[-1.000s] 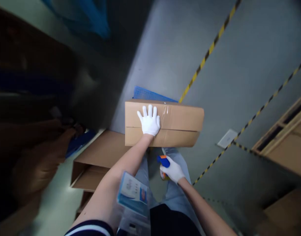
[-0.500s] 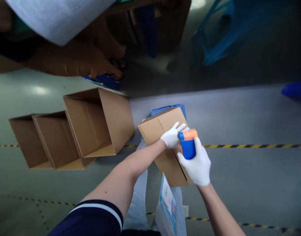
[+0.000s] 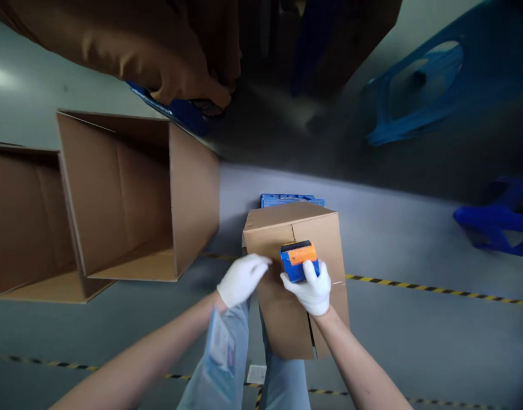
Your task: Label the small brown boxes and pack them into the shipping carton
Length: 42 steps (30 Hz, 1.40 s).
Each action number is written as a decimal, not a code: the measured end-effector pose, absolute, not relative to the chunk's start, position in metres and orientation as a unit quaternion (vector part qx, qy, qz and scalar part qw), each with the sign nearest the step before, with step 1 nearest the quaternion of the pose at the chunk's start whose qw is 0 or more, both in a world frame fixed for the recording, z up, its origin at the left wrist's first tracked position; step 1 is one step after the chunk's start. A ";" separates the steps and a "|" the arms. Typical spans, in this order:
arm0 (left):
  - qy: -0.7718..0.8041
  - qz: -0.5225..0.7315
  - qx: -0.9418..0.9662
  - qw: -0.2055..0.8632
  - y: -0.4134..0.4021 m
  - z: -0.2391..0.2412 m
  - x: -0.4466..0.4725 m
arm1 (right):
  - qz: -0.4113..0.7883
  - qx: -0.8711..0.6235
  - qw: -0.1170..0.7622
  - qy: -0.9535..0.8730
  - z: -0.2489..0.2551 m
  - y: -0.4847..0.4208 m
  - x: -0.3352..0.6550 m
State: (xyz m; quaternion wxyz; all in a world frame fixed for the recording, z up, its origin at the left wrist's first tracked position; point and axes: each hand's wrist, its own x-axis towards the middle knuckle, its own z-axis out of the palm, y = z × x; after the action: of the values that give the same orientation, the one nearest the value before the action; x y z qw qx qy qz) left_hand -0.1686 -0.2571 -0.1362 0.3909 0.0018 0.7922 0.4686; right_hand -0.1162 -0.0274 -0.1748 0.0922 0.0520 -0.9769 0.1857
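Note:
My right hand [image 3: 315, 290], in a white glove, grips a blue and orange tape dispenser [image 3: 299, 256] with a black front edge. The dispenser is over the top of a closed cardboard box [image 3: 282, 324], whose flaps meet along a dark seam; whether it touches the box cannot be made out. My left hand [image 3: 240, 280], also white-gloved, is beside the box's left edge. Its fingers stretch toward the dispenser, somewhat blurred, with nothing visible in them. The box stands in front of my legs, and a blue plastic piece [image 3: 278, 200] shows behind it.
Large open cartons [image 3: 195, 199] stand in a row at the left. Brown clothing [image 3: 116, 51] of another person fills the upper left. Blue plastic frames [image 3: 381, 128] stand at the right. Yellow-black tape [image 3: 415, 287] marks the floor, and a badge [image 3: 221, 347] hangs before me.
My left hand has come off the box top and moved left. The tape dispenser has shifted left in my right hand and turned. The view has swung, so the box looks more upright.

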 end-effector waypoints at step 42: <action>0.793 0.503 -0.030 0.343 -0.218 -0.167 -0.353 | 0.122 -0.093 -0.222 -0.963 -0.101 -0.045 -0.153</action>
State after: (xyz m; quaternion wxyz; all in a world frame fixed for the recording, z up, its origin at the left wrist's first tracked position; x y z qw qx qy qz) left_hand -0.3529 -0.2179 -0.1666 0.3432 -0.0302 0.7929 0.5026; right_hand -0.1528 -0.0450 -0.1010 -0.2224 -0.0934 -0.9628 0.1217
